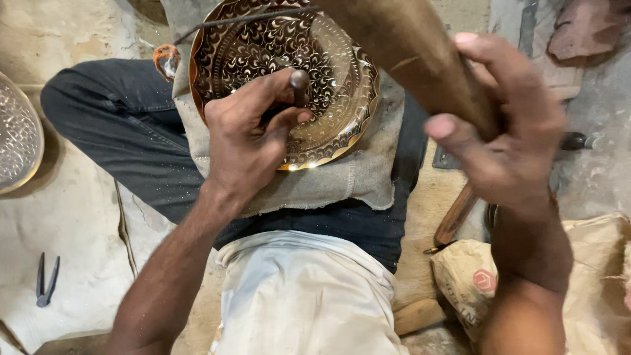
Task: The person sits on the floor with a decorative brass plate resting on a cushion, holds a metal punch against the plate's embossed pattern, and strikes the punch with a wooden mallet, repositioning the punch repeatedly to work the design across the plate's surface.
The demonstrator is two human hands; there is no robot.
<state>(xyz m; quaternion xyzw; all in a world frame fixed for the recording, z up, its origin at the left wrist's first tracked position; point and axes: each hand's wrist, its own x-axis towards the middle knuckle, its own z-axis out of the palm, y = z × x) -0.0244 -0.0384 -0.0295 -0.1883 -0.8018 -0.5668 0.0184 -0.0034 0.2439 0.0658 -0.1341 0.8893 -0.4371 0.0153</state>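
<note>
Raised close to the lens at the right of the frame, my right hand (509,125) was clenched around the thick wooden mallet (420,56), its shaft slanting toward the top centre so the head could hang above the work. Lower and left of it, my left hand (246,138) pinched a short metal punch (300,85) between thumb and fingers, held upright with its tip on the engraved brass plate (328,72), which I judged kept the struck end facing the mallet. That plate lay tilted on a grey cloth pad (355,174) over my dark-trousered thigh (125,125), probably to cushion it. Another patterned dish (16,135) sat at the left edge, small pliers (46,281) at lower left, and a printed sack (473,279) at lower right.
</note>
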